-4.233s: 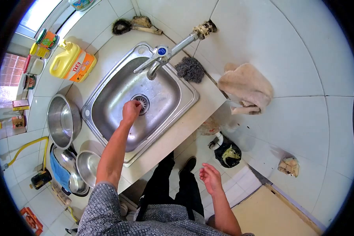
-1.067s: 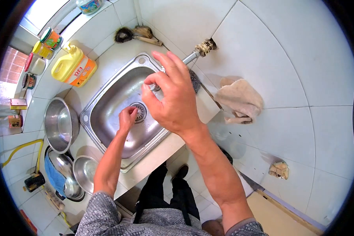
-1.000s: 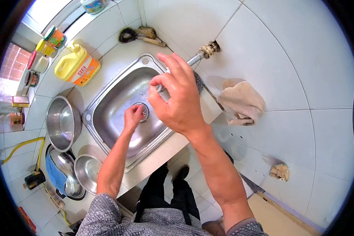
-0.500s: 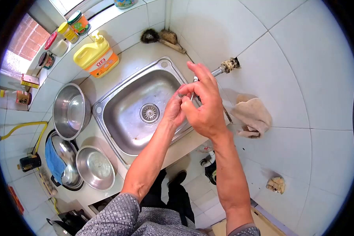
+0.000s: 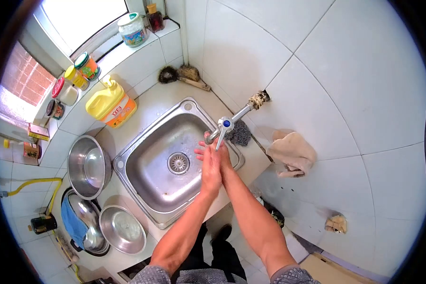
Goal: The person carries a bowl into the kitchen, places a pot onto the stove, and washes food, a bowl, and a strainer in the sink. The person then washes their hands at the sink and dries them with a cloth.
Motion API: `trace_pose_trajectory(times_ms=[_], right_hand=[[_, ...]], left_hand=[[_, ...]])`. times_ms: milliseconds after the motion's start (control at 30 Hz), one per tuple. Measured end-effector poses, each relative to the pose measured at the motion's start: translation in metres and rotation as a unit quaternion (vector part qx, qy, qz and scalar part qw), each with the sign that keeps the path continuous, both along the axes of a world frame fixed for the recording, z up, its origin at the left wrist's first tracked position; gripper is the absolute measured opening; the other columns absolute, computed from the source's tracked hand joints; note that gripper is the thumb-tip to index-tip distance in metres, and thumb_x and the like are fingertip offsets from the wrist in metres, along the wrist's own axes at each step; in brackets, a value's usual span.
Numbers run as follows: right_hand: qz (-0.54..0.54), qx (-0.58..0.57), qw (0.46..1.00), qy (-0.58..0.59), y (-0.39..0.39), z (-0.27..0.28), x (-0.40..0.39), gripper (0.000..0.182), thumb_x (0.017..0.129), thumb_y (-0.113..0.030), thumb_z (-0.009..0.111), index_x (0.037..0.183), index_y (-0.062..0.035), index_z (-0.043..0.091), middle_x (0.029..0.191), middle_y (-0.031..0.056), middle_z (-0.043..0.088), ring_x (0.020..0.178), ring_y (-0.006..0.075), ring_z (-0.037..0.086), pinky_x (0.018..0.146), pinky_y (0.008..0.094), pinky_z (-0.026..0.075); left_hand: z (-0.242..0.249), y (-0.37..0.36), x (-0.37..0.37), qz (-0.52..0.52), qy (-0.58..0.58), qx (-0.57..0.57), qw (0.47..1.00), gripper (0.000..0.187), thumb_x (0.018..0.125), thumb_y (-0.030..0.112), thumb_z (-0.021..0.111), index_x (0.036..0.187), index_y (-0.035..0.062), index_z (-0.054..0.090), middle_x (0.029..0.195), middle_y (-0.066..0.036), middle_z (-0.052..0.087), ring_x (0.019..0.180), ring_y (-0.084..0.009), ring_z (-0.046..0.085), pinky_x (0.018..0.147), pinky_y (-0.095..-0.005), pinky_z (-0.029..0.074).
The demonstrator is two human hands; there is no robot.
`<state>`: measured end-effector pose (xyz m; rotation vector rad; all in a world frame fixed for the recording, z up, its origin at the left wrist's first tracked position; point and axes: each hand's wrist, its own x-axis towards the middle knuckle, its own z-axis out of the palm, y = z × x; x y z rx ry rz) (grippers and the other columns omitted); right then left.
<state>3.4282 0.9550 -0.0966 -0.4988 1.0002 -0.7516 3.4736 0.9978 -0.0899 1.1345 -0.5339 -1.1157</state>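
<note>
Both hands are together over the right side of the steel sink (image 5: 137, 189), beneath the faucet (image 5: 226, 124). My left hand (image 5: 211, 171) lies against my right hand (image 5: 224, 158), palm side in. Stretched, parted fingertips show to the left of the spout. The faucet's lever and spout cover part of the fingers, so which hand each fingertip belongs to is hard to make out. I see no object in either hand. The sink's drain strainer (image 5: 178, 163) lies to the left of the hands.
A grey scouring pad (image 5: 239, 133) sits behind the faucet. A beige cloth (image 5: 292, 152) hangs on the right wall. The yellow detergent jug (image 5: 110, 105) stands behind the sink. Two steel basins (image 5: 88, 166) (image 5: 123, 229) are at left, beside a lidded pan (image 5: 92, 227).
Both hands have come down from above the faucet to beneath its spout and pressed together. The faucet lever and scouring pad now show. The view has shifted, bringing more windowsill into sight.
</note>
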Motion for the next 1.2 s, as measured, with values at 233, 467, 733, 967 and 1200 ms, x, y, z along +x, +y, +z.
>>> trace_pose_trajectory(times_ms=[233,467,733,967,1200], right_hand=[[-0.032,0.043,0.998,-0.034,0.026,0.007,0.023,0.037,0.09,-0.046,0.063,0.105,-0.0121,0.062,0.096,0.0105,0.068,0.081,0.0238,0.068,0.07,0.0366,0.054],[0.204,-0.372,0.761,0.491,0.011,0.014,0.006,0.022,0.083,-0.027,0.063,0.084,-0.0057,0.067,0.088,0.0204,0.067,0.084,0.0383,0.065,0.071,0.0479,0.049],[-0.172,-0.027,0.98,-0.093,0.046,0.019,-0.01,0.021,0.096,-0.005,0.055,0.112,0.0028,0.065,0.12,0.008,0.06,0.109,0.0209,0.059,0.093,0.0316,0.048],[-0.049,-0.086,0.984,0.147,0.065,0.087,-0.025,0.034,0.092,-0.003,0.061,0.123,0.0098,0.058,0.126,0.015,0.06,0.116,0.0193,0.057,0.102,0.0308,0.044],[-0.118,-0.388,0.867,0.291,0.076,0.177,-0.015,0.037,0.091,-0.011,0.064,0.122,0.0077,0.057,0.11,0.0189,0.065,0.098,0.0256,0.065,0.086,0.0344,0.05]], left_hand=[[-0.014,0.0,0.031,-0.093,0.059,0.042,0.993,0.033,0.103,0.032,0.042,0.104,0.002,0.057,0.091,-0.012,0.065,0.09,-0.0219,0.061,0.087,-0.0369,0.047],[0.025,0.012,0.007,0.104,0.42,0.152,0.889,0.032,0.103,0.041,0.045,0.092,0.013,0.055,0.091,-0.003,0.062,0.088,-0.0197,0.061,0.083,-0.0391,0.052],[0.008,-0.021,0.021,-0.118,0.258,0.153,0.946,0.023,0.099,0.031,0.055,0.1,0.0079,0.059,0.088,-0.006,0.063,0.079,-0.0176,0.06,0.074,-0.0343,0.054],[-0.004,-0.024,0.004,-0.06,0.432,0.219,0.873,0.031,0.101,0.025,0.049,0.075,0.0101,0.052,0.066,-0.005,0.051,0.064,-0.0205,0.056,0.068,-0.0402,0.055],[-0.023,-0.007,0.058,-0.181,0.315,0.17,0.916,0.028,0.1,0.027,0.048,0.116,0.0059,0.058,0.109,-0.009,0.063,0.102,-0.0245,0.058,0.089,-0.0409,0.047]])
